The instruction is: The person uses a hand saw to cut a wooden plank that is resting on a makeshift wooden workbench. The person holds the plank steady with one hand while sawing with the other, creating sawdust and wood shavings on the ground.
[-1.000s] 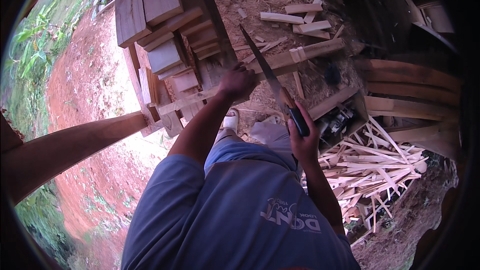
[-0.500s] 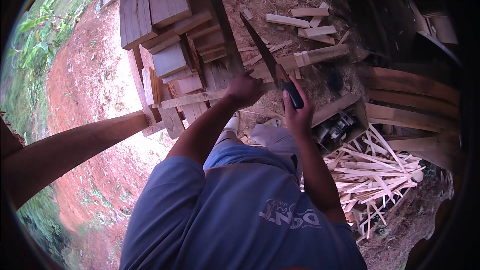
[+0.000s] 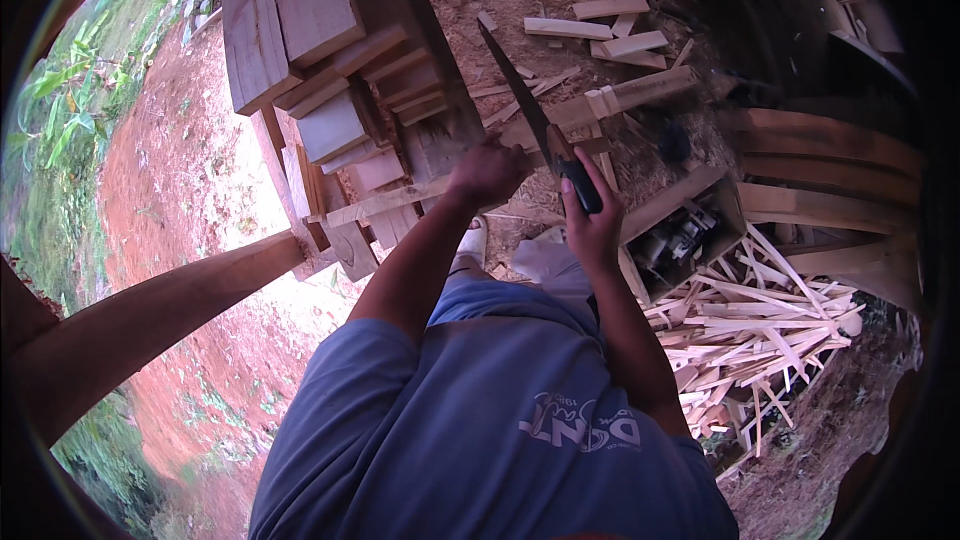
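My right hand is closed round the black-and-wood handle of a handsaw. Its long dark blade slants up and away to the left, beside my left hand. At the near end of the lumber stack, my left hand is closed on a piece of wood, which shows to the right of the fingers and passes by the saw's handle end. The fingers' underside is hidden. Thick planks and shorter boards lie piled just beyond my left hand.
Loose offcuts lie on the sawdust-covered ground ahead, near a long beam. To the right stand a wooden box with a metal machine inside, a heap of thin wood strips and stacked boards. A post crosses at left.
The view has shifted slightly. Both hands keep nearly the same places, with the saw still in my right hand and the left still at the wood.
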